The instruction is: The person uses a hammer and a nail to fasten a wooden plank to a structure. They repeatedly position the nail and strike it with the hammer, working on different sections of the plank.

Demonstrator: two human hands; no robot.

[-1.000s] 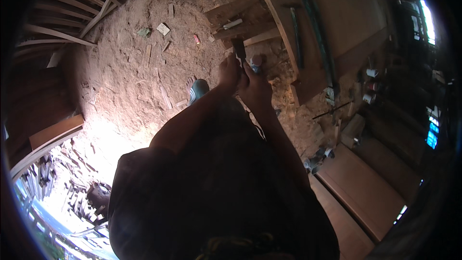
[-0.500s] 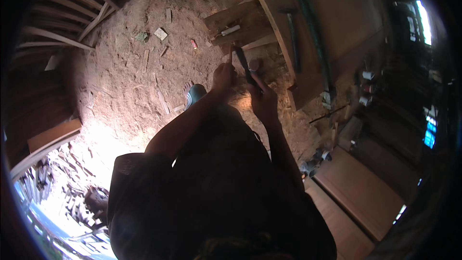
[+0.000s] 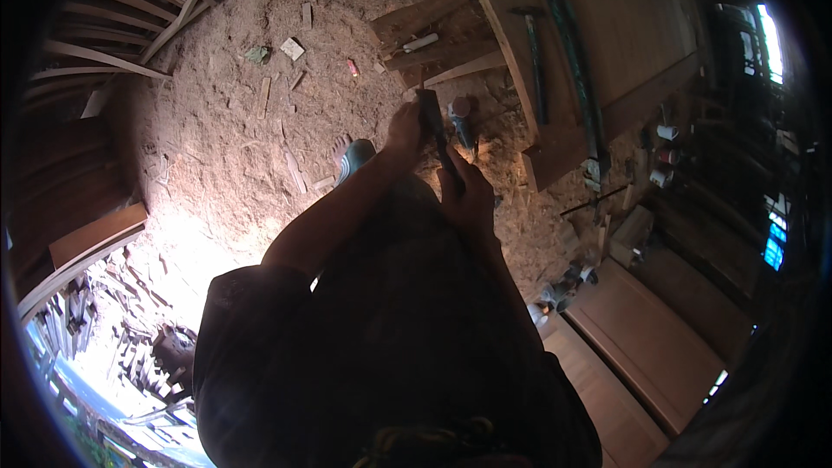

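Note:
My right hand (image 3: 470, 198) is closed round the narrow lower end of a dark, long tool (image 3: 429, 111) with a broader, blade-like upper part; its exact kind is too dark to tell. Against the upper part of that tool is my left hand (image 3: 405, 128), its fingers curled. Something thin pokes up above those fingers, too dim to name. Both hands are held in front of my dark-clothed lap. Just right of them, a bluish tool with a round end (image 3: 461, 121) lies on the ground.
A large wooden panel (image 3: 633, 26) at the upper right carries a hammer (image 3: 536, 65) and a long green bar (image 3: 572, 52). Wooden boards (image 3: 442, 39) lie beside it. Wood scraps, a pale block (image 3: 292, 49) and a small red item (image 3: 353, 68) dot the sawdust-covered floor. My foot (image 3: 342, 149) stands left.
The right hand has moved slightly left and down, and the dark tool now sits closer to the left hand. The bluish tool on the floor shows more fully.

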